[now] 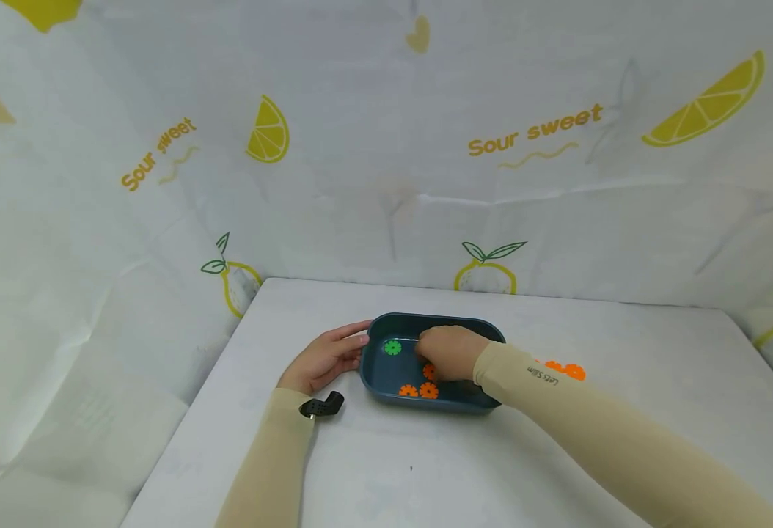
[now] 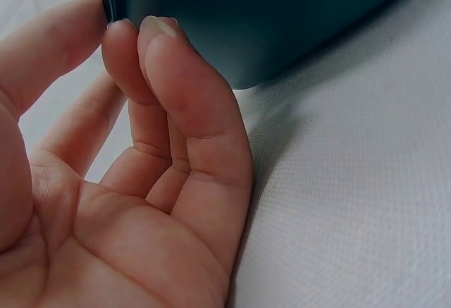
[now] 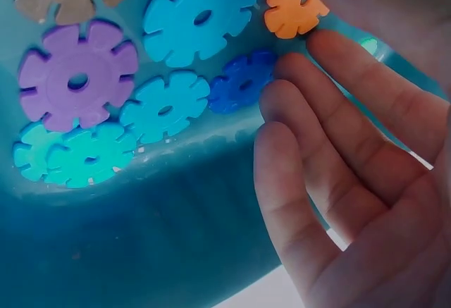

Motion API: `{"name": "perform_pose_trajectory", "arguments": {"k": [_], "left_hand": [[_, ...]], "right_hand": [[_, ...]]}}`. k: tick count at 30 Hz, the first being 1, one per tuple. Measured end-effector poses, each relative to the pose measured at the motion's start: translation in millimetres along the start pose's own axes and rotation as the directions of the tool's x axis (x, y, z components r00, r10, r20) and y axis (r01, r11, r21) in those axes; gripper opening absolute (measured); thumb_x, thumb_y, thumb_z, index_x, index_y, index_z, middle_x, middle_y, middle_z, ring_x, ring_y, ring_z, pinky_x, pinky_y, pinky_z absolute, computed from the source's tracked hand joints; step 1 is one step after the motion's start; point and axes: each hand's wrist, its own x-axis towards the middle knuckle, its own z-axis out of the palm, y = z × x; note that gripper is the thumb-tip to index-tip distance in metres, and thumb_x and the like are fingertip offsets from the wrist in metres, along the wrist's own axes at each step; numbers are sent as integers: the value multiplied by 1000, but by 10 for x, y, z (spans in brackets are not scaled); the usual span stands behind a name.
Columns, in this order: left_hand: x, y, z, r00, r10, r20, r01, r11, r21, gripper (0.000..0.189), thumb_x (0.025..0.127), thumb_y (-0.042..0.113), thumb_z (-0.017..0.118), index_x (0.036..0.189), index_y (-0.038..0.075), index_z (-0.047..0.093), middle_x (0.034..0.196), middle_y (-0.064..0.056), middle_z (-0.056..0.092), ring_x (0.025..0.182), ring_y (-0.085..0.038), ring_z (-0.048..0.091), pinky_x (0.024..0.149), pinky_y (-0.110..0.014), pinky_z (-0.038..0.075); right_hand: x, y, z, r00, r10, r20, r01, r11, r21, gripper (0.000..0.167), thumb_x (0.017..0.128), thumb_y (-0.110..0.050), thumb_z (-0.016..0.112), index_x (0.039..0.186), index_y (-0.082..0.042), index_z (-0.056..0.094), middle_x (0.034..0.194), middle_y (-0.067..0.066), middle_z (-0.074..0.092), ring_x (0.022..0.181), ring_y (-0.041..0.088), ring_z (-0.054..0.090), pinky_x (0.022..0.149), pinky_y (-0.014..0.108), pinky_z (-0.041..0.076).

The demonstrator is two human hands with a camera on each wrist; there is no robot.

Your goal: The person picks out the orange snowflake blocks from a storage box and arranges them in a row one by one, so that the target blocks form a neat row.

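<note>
A dark teal oval-cornered bin (image 1: 386, 396) stands on the white table. My left hand (image 1: 325, 359) is at its left end, and the bent fingers (image 2: 201, 89) touch the outer wall and rim in the left wrist view. Inside the bin is my right hand (image 1: 451, 353), fingers pointing down and loosely bent. Its thumb and index finger are beside a notched orange disc (image 3: 290, 12), partly covered by the thumb; whether they touch it I cannot tell. Near those fingers lie a dark blue disc (image 3: 243, 82), a light blue disc (image 3: 190, 33) and a purple disc (image 3: 106, 75).
A green disc (image 1: 392, 347) lies at the bin's left, with orange discs (image 1: 429, 391) along the near side. Turquoise discs (image 3: 91, 154) sit against the wall. Outside, several orange discs (image 1: 574, 372) lie on the table (image 1: 386, 469), partly behind the right sleeve (image 1: 578, 411).
</note>
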Motion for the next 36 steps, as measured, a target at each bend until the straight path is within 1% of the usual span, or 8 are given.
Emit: {"name": "perform_pose_trajectory", "arguments": {"k": [7, 12, 18, 22, 26, 29, 32, 36], "left_hand": [[-4, 4, 6, 1000, -1, -3, 1, 1000, 6, 51, 109, 24, 68, 158, 21, 57, 122, -1, 73, 95, -15, 67, 87, -30, 58], [-9, 5, -1, 1000, -6, -3, 6, 1000, 7, 52, 108, 24, 69, 159, 21, 57, 124, -1, 74, 96, -15, 67, 88, -30, 58], [-2, 2, -2, 1000, 1, 4, -1, 1000, 3, 52, 109, 24, 68, 159, 21, 57, 123, -2, 74, 95, -15, 67, 87, -30, 58], [-2, -25, 3, 1000, -5, 6, 5, 1000, -2, 52, 109, 24, 68, 159, 20, 56, 122, -1, 74, 94, -15, 67, 87, -29, 58], [3, -48, 14, 1000, -19, 13, 19, 1000, -6, 51, 109, 23, 67, 159, 20, 56, 121, -1, 74, 94, -15, 67, 87, -29, 58], [12, -49, 24, 1000, -13, 17, 13, 1000, -2, 51, 109, 23, 67, 159, 20, 56, 122, -1, 74, 95, -15, 67, 88, -29, 58], [12, -33, 27, 1000, -3, 16, 3, 1000, 1, 51, 109, 24, 67, 159, 20, 56, 123, -1, 74, 96, -15, 67, 87, -29, 58], [-9, -8, 12, 1000, 0, 14, 0, 1000, -5, 53, 108, 24, 69, 159, 19, 56, 124, -1, 75, 97, -15, 68, 88, -30, 58]], "right_hand": [[49, 2, 34, 1000, 6, 4, -6, 1000, -11, 14, 90, -16, 90, 100, -14, 81, 92, -4, 70, 80, 12, 60, 81, 32, 60], [62, 4, 30, 1000, 4, 4, -4, 1000, -8, 14, 90, -18, 90, 100, -14, 80, 92, -4, 69, 80, 12, 60, 81, 32, 60], [51, -6, -3, 1000, 28, 15, -28, 999, 44, 17, 90, -18, 91, 101, -12, 79, 92, -3, 69, 83, 14, 61, 82, 34, 60], [56, -12, 9, 998, 45, 33, -48, 995, 87, 16, 89, -17, 91, 98, -13, 78, 91, -3, 67, 82, 14, 60, 81, 34, 59], [59, 6, 34, 998, 50, 46, -54, 994, 99, 14, 90, -18, 90, 95, -15, 78, 90, -5, 65, 81, 12, 59, 79, 32, 58], [55, 30, 26, 998, 49, 30, -52, 994, 94, 14, 90, -19, 90, 97, -16, 78, 90, -6, 65, 81, 11, 59, 80, 31, 59], [46, 54, -26, 998, 56, 19, -58, 991, 118, 14, 90, -18, 89, 100, -16, 78, 91, -7, 66, 82, 12, 59, 82, 32, 59], [3, 78, -141, 996, 83, 28, -87, 978, 192, 15, 92, -16, 86, 103, -15, 76, 92, -6, 67, 83, 14, 60, 83, 34, 57]]}}
